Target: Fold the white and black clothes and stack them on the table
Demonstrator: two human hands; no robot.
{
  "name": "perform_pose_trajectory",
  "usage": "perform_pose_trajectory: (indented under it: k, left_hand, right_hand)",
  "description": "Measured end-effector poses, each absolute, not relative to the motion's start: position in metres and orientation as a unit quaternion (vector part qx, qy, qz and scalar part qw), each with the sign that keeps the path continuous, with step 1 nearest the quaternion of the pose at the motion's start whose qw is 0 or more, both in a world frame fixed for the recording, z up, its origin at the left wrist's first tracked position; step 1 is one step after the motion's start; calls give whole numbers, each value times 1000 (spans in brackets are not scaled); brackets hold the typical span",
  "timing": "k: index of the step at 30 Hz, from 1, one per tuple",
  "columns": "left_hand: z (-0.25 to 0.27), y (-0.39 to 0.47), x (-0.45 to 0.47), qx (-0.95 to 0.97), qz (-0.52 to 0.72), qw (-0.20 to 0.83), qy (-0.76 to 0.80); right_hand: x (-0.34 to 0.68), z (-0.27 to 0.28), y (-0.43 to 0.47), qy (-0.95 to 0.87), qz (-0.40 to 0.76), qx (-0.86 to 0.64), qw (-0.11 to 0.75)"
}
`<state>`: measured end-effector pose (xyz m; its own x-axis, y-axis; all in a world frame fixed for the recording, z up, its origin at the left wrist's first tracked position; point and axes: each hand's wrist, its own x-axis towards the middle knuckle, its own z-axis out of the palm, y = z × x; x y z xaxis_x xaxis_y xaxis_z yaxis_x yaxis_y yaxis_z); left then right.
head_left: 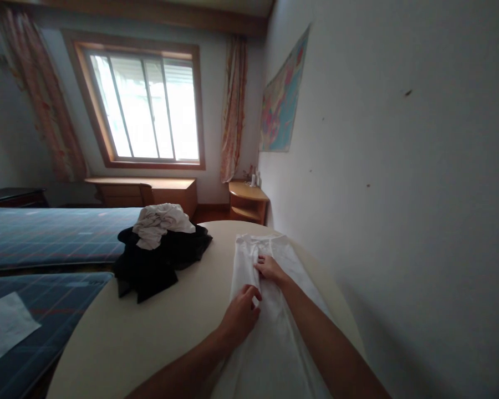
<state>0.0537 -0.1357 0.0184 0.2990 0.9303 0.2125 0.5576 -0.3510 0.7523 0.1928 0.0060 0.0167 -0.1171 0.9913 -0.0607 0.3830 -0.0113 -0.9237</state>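
A long white garment (270,343) lies spread on a round cream table (149,343), its gathered, waistband-like edge at the far end. Whether it is a skirt or trousers I cannot tell. My right hand (271,270) is over its upper part, fingers closed on a fold of the cloth near the middle. Closer to me, my left hand (241,313) rests at the garment's left side. Its fingers are curved, with a gap between thumb and forefinger, and no cloth shows between them.
Crumpled black clothes (158,271) lie at the table's left edge, with a pale bunched cloth (162,221) on top. Plaid mattresses (58,235) stand to the left, a paper sheet (6,327) on the nearer one. A white wall (399,249) closes off the right.
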Motion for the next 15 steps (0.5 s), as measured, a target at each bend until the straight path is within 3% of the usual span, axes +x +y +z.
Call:
perform_pose_trajectory:
  k: [15]
  left_hand:
    - [33, -142, 53, 770, 197, 178, 581]
  right_hand:
    - [194, 9, 31, -707, 275, -570, 317]
